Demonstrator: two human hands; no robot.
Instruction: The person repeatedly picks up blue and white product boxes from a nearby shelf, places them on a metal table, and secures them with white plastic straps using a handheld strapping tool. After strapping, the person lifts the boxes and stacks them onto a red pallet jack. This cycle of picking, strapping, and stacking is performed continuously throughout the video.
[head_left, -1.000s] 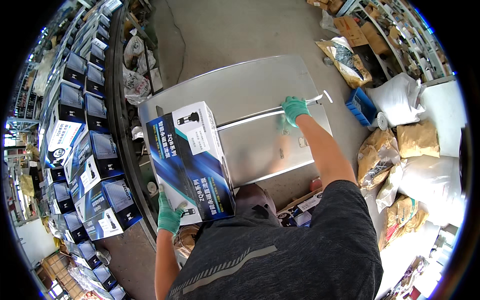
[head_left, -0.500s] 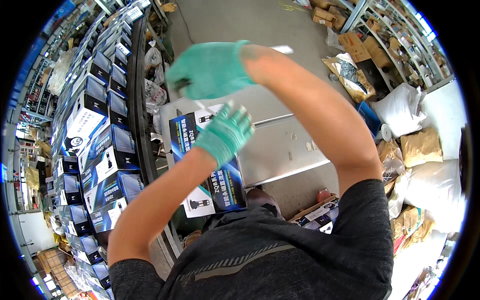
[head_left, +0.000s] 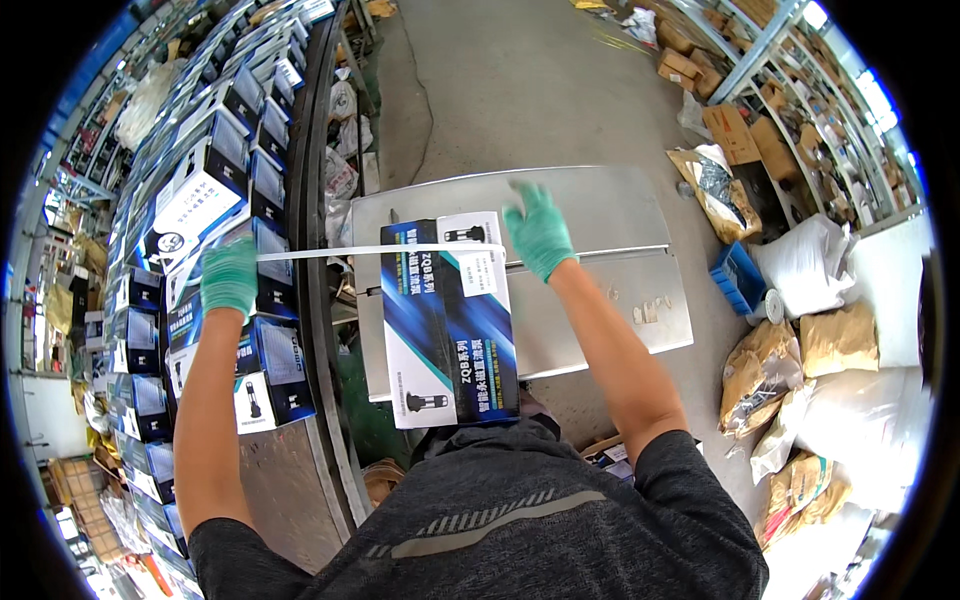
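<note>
A blue, white and black printed carton lies in front of me on a grey metal bench. Across its far part runs a white packing strap, which bends down at the carton's right edge. My left hand, in a green glove, is closed on the strap's left end, out beside the stacked cartons. The strap spans the gap between that hand and the carton. My right hand, also gloved in green, hovers just right of the carton. Its fingers are apart, slightly blurred, and hold nothing visible.
Stacks of similar cartons crowd the left side behind a dark metal rail. On the floor at right are a blue crate, white sacks and brown paper packages. Shelving stands at far right.
My left hand has moved left from above the carton and now pulls the strap out straight. My right hand has swung from the far left to the carton's right. The carton sits straighter.
</note>
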